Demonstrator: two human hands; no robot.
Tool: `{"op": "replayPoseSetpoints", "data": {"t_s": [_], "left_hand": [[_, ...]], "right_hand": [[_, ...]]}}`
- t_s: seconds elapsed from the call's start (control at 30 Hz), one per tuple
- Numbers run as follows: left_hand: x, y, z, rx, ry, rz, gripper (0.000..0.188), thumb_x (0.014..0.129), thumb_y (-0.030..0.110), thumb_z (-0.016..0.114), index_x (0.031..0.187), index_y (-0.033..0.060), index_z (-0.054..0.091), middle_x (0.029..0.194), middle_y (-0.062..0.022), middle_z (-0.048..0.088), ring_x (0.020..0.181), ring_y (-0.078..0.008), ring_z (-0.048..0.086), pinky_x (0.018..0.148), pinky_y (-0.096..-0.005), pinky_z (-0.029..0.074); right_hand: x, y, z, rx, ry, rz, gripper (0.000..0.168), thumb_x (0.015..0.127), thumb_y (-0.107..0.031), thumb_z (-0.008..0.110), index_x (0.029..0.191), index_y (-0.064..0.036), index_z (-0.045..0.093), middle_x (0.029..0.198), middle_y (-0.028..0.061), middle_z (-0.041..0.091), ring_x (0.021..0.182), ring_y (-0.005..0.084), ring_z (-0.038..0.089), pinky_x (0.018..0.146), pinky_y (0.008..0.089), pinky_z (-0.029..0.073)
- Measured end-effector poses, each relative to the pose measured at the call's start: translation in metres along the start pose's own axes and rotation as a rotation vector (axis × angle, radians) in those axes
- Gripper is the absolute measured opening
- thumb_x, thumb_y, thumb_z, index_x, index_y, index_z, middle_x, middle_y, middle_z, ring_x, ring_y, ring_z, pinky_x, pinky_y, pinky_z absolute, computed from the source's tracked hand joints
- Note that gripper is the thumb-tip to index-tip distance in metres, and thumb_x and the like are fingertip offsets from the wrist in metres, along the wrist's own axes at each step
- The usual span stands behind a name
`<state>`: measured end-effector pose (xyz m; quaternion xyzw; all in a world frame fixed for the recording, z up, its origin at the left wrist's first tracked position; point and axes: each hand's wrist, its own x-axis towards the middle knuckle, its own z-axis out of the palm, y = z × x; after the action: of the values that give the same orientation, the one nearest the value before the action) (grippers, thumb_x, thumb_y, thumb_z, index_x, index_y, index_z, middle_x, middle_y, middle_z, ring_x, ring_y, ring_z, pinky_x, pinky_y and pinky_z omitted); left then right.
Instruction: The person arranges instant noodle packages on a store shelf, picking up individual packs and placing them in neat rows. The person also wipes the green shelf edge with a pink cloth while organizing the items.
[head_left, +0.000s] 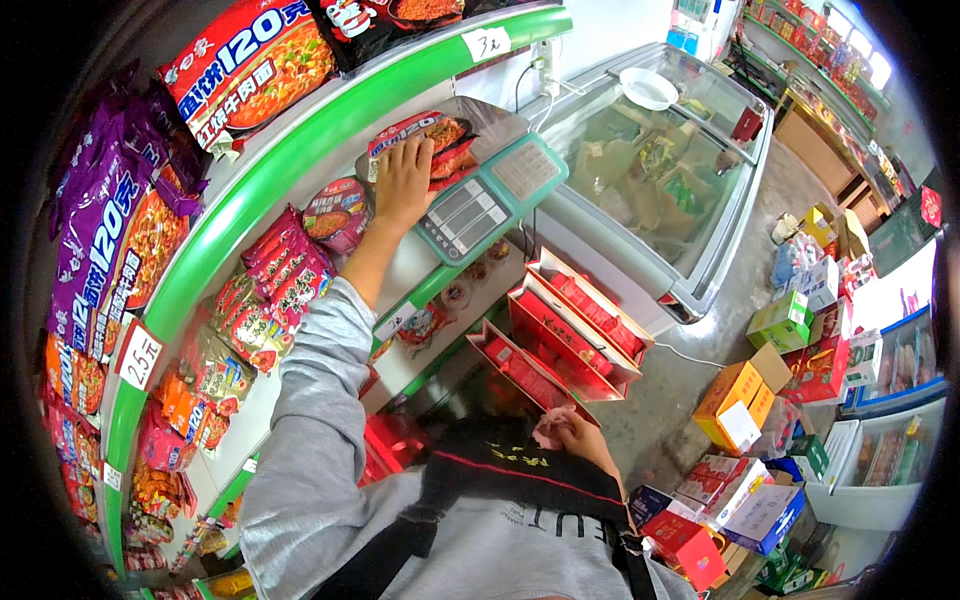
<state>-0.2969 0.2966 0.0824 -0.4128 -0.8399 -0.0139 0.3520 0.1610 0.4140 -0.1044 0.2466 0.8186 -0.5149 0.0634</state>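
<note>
My left hand (403, 180) reaches up to the shelf, fingers curled over a red instant noodle packet (409, 133). More red packaging shows beneath it. That packet rests on the grey pan (491, 124) of a teal electronic scale (466, 216), whose display and keys face me. A round instant noodle bowl (336, 215) stands beside my left wrist, with maroon noodle packets (291, 262) farther left. Low in front of my body, my right hand (586, 444) grips a crumpled pink cloth (553, 427). Red paper gift bags (559, 330) stand just beyond it.
A green-edged shelf (247, 154) bearing noodle packs curves overhead on my left. Ahead stands a glass-topped chest freezer (637, 172) with a white bowl (649, 88) on it. A white cable (690, 355) crosses the floor. Cartons (739, 405) crowd the right side.
</note>
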Motion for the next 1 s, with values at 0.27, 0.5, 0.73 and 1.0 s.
{"op": "replayPoseSetpoints", "data": {"t_s": [0.27,0.5,0.73,1.0], "left_hand": [[-0.046,0.035,-0.038,-0.561,-0.002,-0.008,0.062,0.074,0.025,0.077,0.124,0.0035,0.049,0.126,-0.0136,0.051,0.116,-0.0324,0.049,0.1,-0.0415,0.04],[-0.239,0.147,-0.041,-1.664,-0.951,-0.441,0.08,0.09,0.03,0.066,0.148,0.0061,0.015,0.122,-0.0164,0.052,0.102,-0.018,0.061,0.086,-0.0331,0.051],[-0.305,0.219,-0.093,-1.974,-0.611,-0.797,0.062,0.096,0.027,0.058,0.146,0.0064,0.029,0.135,-0.0095,0.048,0.116,-0.0185,0.051,0.098,-0.0323,0.041],[-0.32,0.2,-0.125,-1.941,-0.252,-1.389,0.037,0.101,0.025,0.043,0.128,0.0014,0.054,0.127,-0.0092,0.057,0.113,-0.0177,0.056,0.097,-0.0279,0.043]], "right_hand": [[0.016,-0.004,0.004,0.02,-0.026,-0.072,0.03,0.09,-0.022,0.057,0.116,-0.007,0.058,0.097,0.018,0.068,0.09,0.0348,0.065,0.076,0.0387,0.051],[0.027,-0.047,-0.007,0.297,0.048,-0.33,0.041,0.091,-0.013,0.06,0.128,-0.001,0.047,0.115,0.0176,0.061,0.1,0.0243,0.064,0.081,0.033,0.051],[0.025,-0.081,-0.023,0.404,-0.613,-0.314,0.045,0.092,-0.013,0.061,0.132,-0.001,0.044,0.119,0.0126,0.056,0.104,0.0217,0.058,0.083,0.0316,0.051],[0.039,-0.125,-0.01,0.163,-0.521,-0.45,0.045,0.09,-0.013,0.063,0.13,-0.001,0.048,0.124,0.013,0.049,0.108,0.0182,0.054,0.087,0.0295,0.047]]}}
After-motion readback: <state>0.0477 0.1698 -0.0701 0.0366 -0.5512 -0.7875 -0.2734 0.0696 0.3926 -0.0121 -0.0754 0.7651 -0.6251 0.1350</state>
